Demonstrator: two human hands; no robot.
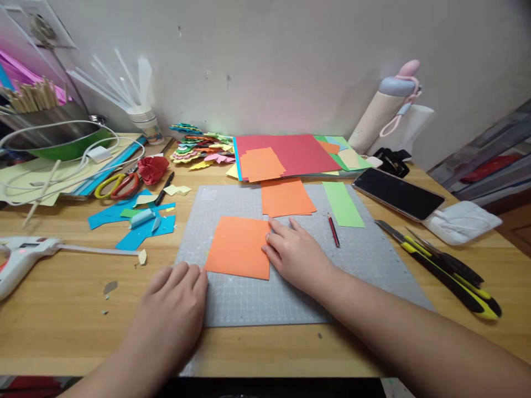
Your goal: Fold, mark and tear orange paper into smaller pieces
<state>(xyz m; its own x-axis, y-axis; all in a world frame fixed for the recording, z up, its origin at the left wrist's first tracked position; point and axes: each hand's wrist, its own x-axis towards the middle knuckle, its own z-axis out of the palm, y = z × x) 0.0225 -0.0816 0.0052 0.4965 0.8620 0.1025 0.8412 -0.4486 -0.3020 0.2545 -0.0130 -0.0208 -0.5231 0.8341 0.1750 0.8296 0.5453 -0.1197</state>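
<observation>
A squarish piece of orange paper (pixel 238 247) lies on the grey cutting mat (pixel 249 309). My left hand (pixel 178 301) is closed at its lower left corner, fingers curled and their tips mostly hidden. At the paper's right edge, my right hand (pixel 301 257) has its bent fingers gripping the side. Just behind lie more orange sheets (pixel 287 196), slightly fanned. A light green strip (pixel 343 204) and a short dark red pencil (pixel 333 230) rest on the mat to the right.
A utility knife (pixel 440 271), black phone (pixel 398 192) and bottle (pixel 384 110) stand or lie at right. Behind the mat is a red sheet (pixel 298 155). To the left are blue scraps (pixel 145 232), scissors (pixel 118 184) and a glue gun (pixel 25 257).
</observation>
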